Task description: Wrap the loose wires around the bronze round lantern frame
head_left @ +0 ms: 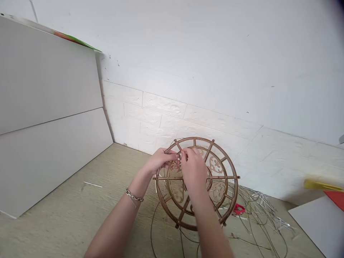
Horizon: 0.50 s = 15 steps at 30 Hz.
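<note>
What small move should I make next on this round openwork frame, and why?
I'd probably steady the round openwork frame with your left hand, which sits at its upper-left rim, since your right hand reaches in close beside the left thumb.

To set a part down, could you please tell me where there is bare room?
Bare surface lies between the white panels and left forearm, save one white strip. Right of the brown round openwork frame, tangled wires crowd it.

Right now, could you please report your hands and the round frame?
Left hand holding round frame; right hand in front of it; loose wires lying at right.
</note>
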{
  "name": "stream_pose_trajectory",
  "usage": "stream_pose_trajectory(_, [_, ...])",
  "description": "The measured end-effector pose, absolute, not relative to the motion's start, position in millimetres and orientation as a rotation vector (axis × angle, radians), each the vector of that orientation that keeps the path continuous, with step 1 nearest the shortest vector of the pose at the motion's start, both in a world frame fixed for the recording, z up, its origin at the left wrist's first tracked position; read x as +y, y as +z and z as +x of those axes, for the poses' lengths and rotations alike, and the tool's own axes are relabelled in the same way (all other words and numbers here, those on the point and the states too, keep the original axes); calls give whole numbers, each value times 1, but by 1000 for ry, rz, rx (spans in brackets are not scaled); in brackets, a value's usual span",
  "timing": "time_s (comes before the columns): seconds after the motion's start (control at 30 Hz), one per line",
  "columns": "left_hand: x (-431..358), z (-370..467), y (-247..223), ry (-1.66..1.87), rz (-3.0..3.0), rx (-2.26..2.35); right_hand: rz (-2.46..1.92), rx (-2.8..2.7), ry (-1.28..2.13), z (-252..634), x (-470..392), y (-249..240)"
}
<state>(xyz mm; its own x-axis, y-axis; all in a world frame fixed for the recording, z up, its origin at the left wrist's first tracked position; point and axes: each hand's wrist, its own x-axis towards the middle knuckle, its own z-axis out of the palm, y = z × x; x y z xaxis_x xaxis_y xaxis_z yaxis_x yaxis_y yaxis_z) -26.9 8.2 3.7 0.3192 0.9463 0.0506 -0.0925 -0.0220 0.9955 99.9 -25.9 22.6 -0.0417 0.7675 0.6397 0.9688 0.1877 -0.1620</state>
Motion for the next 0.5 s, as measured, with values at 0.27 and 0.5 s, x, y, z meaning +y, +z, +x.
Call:
stream_pose_trajectory(0.27, [8, -23, -1, 995, 1336, 910, -1561, -1859, -398, 110, -24, 14])
stream_pose_trajectory(0.5, [5, -30, 3, 1013, 1311, 942, -1125, -2398, -782, 128, -10, 35])
